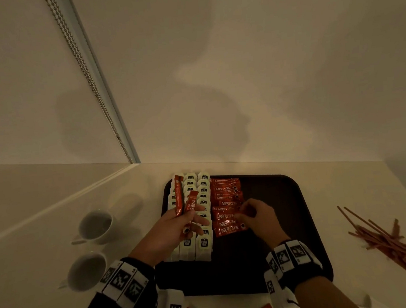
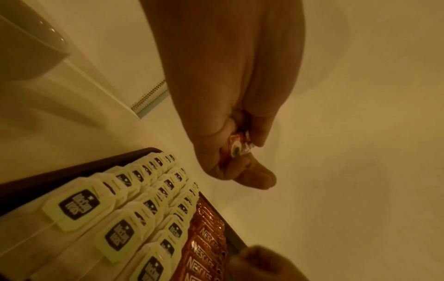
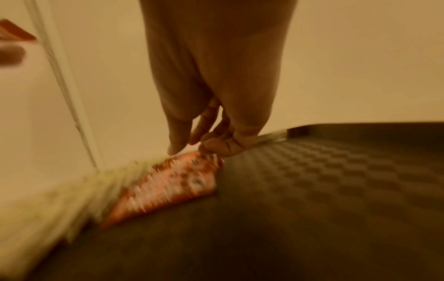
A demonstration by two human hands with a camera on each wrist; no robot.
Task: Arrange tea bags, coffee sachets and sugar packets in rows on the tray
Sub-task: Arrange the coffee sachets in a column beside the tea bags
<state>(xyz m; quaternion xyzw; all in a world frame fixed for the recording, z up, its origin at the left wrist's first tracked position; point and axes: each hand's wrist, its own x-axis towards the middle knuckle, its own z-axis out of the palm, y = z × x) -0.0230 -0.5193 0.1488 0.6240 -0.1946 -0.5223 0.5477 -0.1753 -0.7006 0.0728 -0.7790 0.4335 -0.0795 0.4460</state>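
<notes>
Nescafé sachets (image 1: 227, 206): one column at frame centre on the tray (image 1: 290, 220), long axes left-right. Right hand (image 1: 257, 213) pinches a sachet in the column. Two spares (image 1: 185, 202) are gripped upright in the left hand (image 1: 176, 227). Each should be laid flat, edges flush, overlap even.

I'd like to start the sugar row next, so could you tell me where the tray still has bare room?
The tray is bare across its right part, from the coffee sachet row to the right rim, and along the near edge below the tea bags. The left part is crowded: tea bag rows, sachets, and both hands, left hand and right hand.
</notes>
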